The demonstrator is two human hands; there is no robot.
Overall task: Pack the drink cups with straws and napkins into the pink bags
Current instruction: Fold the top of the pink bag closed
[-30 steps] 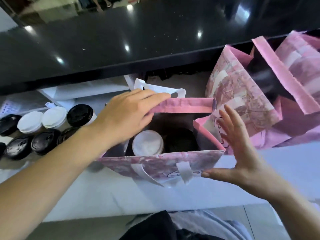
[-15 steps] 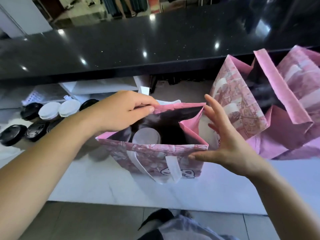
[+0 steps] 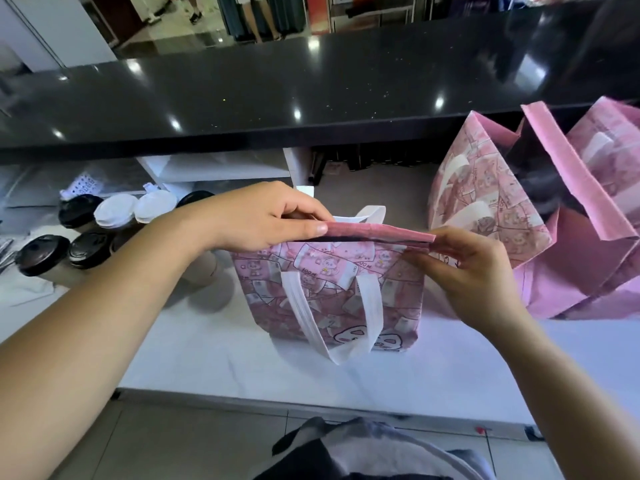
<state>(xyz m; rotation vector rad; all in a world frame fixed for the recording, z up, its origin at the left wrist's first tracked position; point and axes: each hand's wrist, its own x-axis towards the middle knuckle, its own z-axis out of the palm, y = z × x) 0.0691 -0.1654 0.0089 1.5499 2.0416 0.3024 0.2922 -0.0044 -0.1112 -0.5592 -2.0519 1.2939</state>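
A pink patterned bag [image 3: 332, 289] with white handles stands upright on the white counter [image 3: 214, 355] in front of me. Its top edges are pressed together, so whatever is inside is hidden. My left hand [image 3: 263, 220] pinches the left end of the rim between thumb and fingers. My right hand [image 3: 464, 268] pinches the right end of the rim. Several lidded drink cups [image 3: 86, 233], some with black lids and some with white, stand in a cluster at the left.
Two more pink bags [image 3: 540, 220] stand open at the right, close to the bag I hold. A raised black countertop [image 3: 311, 84] runs across the back. The counter's front edge is near my body.
The bag's mouth was wide open with a white-lidded cup visible inside; now both hands have drawn the rim flat and closed, and the cup is out of sight.
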